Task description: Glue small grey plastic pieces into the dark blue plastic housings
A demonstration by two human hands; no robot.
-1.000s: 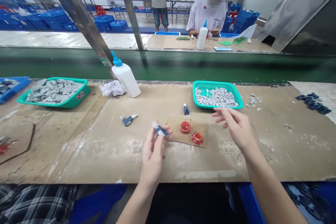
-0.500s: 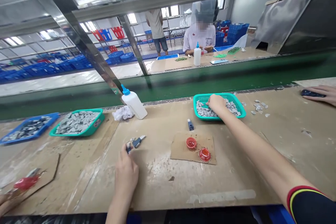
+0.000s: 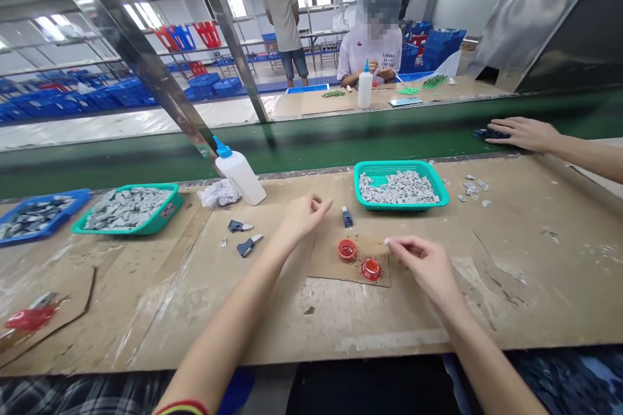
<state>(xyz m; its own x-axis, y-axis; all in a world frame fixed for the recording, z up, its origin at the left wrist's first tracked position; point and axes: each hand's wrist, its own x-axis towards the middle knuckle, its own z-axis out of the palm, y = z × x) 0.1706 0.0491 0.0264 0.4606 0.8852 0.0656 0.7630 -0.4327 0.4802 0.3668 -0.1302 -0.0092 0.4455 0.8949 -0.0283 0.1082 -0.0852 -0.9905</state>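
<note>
right hand [image 3: 424, 264] pinching small pale piece [image 3: 387, 242], left hand [image 3: 302, 215] near dark blue part [image 3: 347, 218]

right hand: thumb and fingertips closed on the pale piece, other fingers curled in. it's held just off the right edge of a cardboard scrap [image 3: 324, 264], beside the red cups. left hand: fingers half curled, thumb and index pointing at the dark blue part, no contact visible. can't tell if anything is inside that grip, or quite how far it's open.

dark blue part has a pale tip, sits on the bench covering [image 3: 204, 311] just past the scrap, between left hand and the right-hand green basket [image 3: 400, 206]. two red cups on the scrap: one farther back [image 3: 347, 249], one nearer and to the right [image 3: 370, 269]. that basket holds lots of small grey pieces; a few loose pieces [image 3: 470, 187] lie right of it.

left side: two more dark parts, one behind [image 3: 237, 226], one in front [image 3: 247, 247], small pale bit [image 3: 224, 242] next to them. white bottle with blue cap [image 3: 244, 180] tilted, crumpled white wad [image 3: 218, 194] against it. another green basket [image 3: 163, 213], full, plus blue tray [image 3: 73, 207] of dark and pale parts at far left.

co-worker's hand [image 3: 528, 135] at right, over dark pieces [image 3: 481, 134] on the green strip [image 3: 316, 142].
</note>
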